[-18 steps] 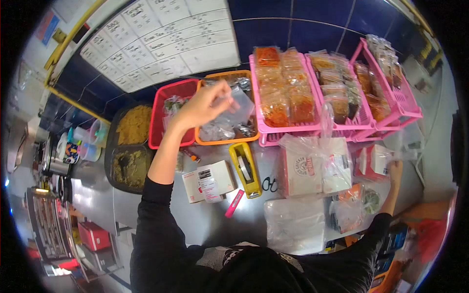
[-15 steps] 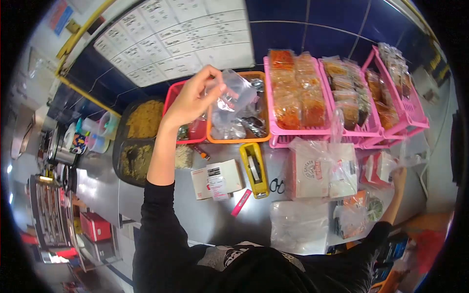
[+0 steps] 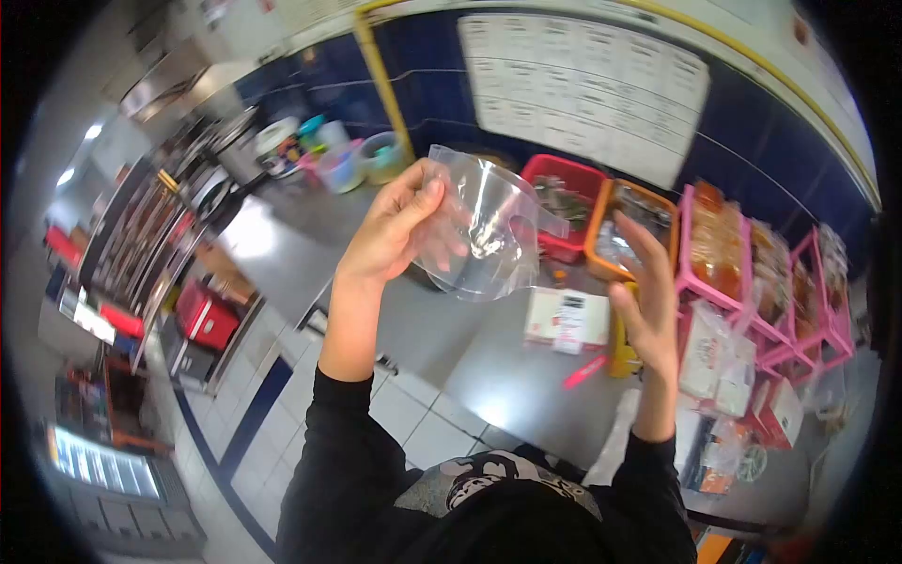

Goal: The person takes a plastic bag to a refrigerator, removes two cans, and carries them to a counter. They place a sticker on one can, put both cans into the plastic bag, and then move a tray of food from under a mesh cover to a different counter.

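While my left hand [image 3: 390, 230] pinches the clear plastic bag [image 3: 484, 226] up at chest height, well above the tabletop [image 3: 451, 343], I judge the step in hand to be opening that bag: it hangs slack and see-through to the right of the pinching fingers, its mouth not clearly spread. Thumb and forefinger are closed on its upper left edge, the other fingers curled loosely behind it, the forearm raised steeply from the elbow in a black sleeve. My right hand [image 3: 648, 301] holds nothing; it stands open, fingers straight and together, palm turned inward, just to the right of the bag and a little lower, apart from the film. The next move, as I read it, calls for that free hand to catch the bag's opposite edge so the two layers can be parted; the film is thin and slippery, so a fingertip pinch will serve better than a flat palm. Beyond the right hand lie an orange tray [image 3: 625, 230] and a red tray [image 3: 568, 202]; below it on the tabletop sits a small white labelled box [image 3: 567, 320].
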`<state>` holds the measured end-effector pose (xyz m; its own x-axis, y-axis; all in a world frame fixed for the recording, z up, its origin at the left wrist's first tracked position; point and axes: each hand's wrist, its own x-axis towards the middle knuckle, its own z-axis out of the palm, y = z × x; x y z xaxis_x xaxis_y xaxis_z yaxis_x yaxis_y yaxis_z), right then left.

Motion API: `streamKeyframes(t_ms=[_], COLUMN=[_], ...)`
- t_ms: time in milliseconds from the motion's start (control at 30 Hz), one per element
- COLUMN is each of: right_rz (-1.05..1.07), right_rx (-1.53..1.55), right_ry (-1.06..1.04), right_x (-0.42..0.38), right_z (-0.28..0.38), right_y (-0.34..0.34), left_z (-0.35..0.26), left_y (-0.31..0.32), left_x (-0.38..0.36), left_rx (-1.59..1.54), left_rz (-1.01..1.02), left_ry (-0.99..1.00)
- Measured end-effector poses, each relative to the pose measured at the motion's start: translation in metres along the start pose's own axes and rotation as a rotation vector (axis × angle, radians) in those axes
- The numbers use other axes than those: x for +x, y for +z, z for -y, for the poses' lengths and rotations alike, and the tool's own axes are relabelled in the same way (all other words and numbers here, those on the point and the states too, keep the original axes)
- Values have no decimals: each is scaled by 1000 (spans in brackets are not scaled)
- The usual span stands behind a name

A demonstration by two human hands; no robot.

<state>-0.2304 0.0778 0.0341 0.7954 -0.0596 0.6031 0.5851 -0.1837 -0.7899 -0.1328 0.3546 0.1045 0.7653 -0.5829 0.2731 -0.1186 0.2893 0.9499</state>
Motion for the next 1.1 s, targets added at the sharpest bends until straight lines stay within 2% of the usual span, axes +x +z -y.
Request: streamKeyframes(t_ms=[67,167,200,267,300,333,433,533,633,700,767,833,900,1000,1100], right_rz=[219,629,747,1002,968,1018,1181,1441,1690,1873,2037,2142,2180,2176,2277], right_rx=[235,536,659,875,874,899,790,529,336,354,418,476,477,475,546], right_ry=[-106,-188,-60,214,218,235,257,163,14,91,140,113,108,72,96], right_x=[21,16,7,-16,-29,-41,-79,-107,-132,-156,-184,-224,-271,-333,-386], right_z=[16,44,58,91,108,122,157,187,200,211,215,218,212,211,236], right_y=[93,238,275,352,385,418,504,570,641,689,739,795,853,945,1021], left_z=[-29,-55,-63,-75,-74,-54,-72,-63,-35,-28,-8,20,17,-11,-39], left_y=[-29,-72,-97,-123,-134,-163,-148,-149,-161,-174,-210,-252,-279,-313,-309], left_x=[-74,-194,-242,-334,-381,-438,-543,-633,-696,-718,-758,-826,-889,-1002,-1079], left_rx=[30,-11,-125,-395,-537,-662,-660,-735,-221,-157,-371,-681,-621,-454,-247], left_rz=[-48,-328,-268,-505,-621,-505,-717,-768,-1140,-1480,-1733,-1749,-1877,-2136,-2335], left_ry=[-11,10,12,115,179,296,268,410,322,168,185,505,655,649,708])
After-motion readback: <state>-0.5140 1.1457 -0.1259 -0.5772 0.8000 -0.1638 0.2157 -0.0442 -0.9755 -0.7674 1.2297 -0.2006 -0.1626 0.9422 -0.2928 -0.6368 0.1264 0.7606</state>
